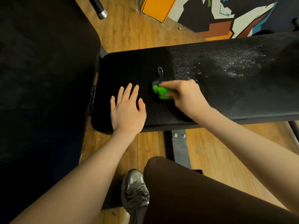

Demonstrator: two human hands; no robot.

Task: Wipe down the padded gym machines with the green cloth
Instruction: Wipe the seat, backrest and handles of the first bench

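A black padded bench (pixel 226 94) runs across the middle of the view. My right hand (pixel 186 96) grips a bunched green cloth (pixel 162 92) and holds it against the pad near its left end. A dark loop and grey edge of the cloth (pixel 160 73) stick out above my fingers. My left hand (pixel 127 107) rests flat on the pad to the left of the cloth, fingers spread and straight. The pad's right part looks dusty with pale specks.
A second large black pad (pixel 40 86) fills the left side. The bench's metal frame with bolts (pixel 179 147) stands on the wooden floor (pixel 137 29). My shoe (pixel 135 191) and dark-trousered leg (pixel 202 194) are below. A black bar end (pixel 100 8) hangs at the top.
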